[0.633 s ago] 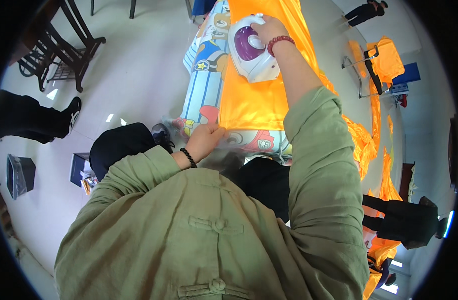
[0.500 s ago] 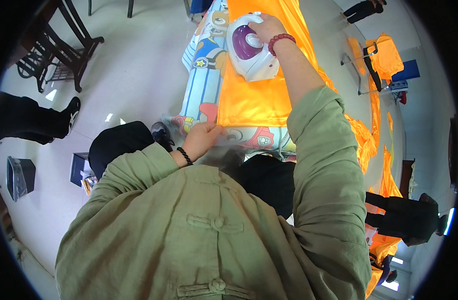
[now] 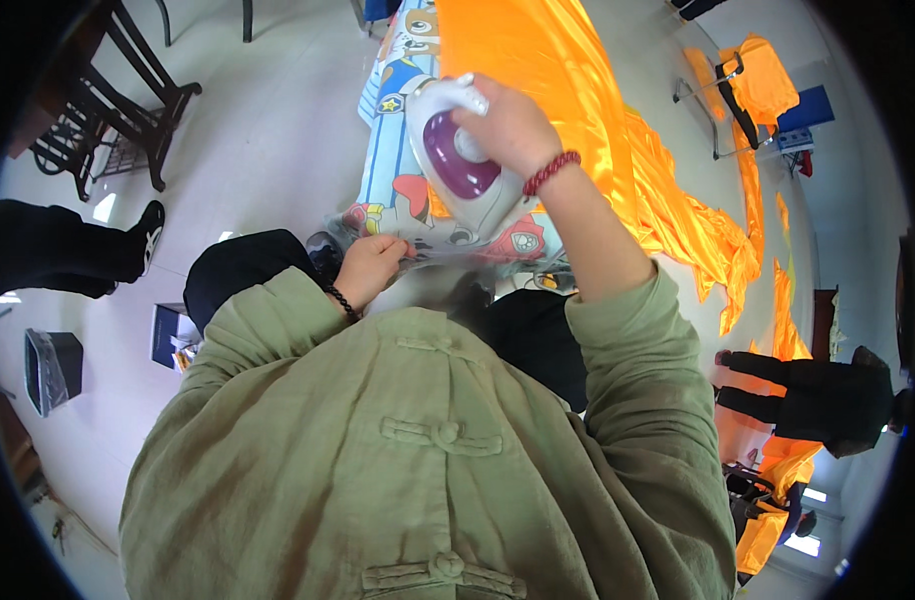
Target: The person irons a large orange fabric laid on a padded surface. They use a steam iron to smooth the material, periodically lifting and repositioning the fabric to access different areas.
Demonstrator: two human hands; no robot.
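Observation:
My right hand (image 3: pixel 503 130), with a red beaded bracelet, is shut on a white and purple iron (image 3: pixel 456 165). The iron sits at the near part of a padded surface with a light-blue cartoon cover (image 3: pixel 388 150), over the left edge of shiny orange fabric (image 3: pixel 528 60). That fabric spreads up the surface and falls in folds down the right side. My left hand (image 3: pixel 373 262), with a black beaded bracelet, pinches at the near edge, left of the iron; what its fingertips hold is unclear.
Dark chairs (image 3: pixel 138 110) and another person's legs (image 3: pixel 78 245) are at left, with a bin (image 3: pixel 50 370) below. At right are an orange-draped chair (image 3: pixel 753 85) and a person in black (image 3: pixel 828 400) by more orange fabric. My knee (image 3: pixel 238 270) is beside the surface.
My right hand has moved the iron down and left toward me. My left hand has shifted slightly leftward, and more cartoon cover shows at the near end where orange fabric lay.

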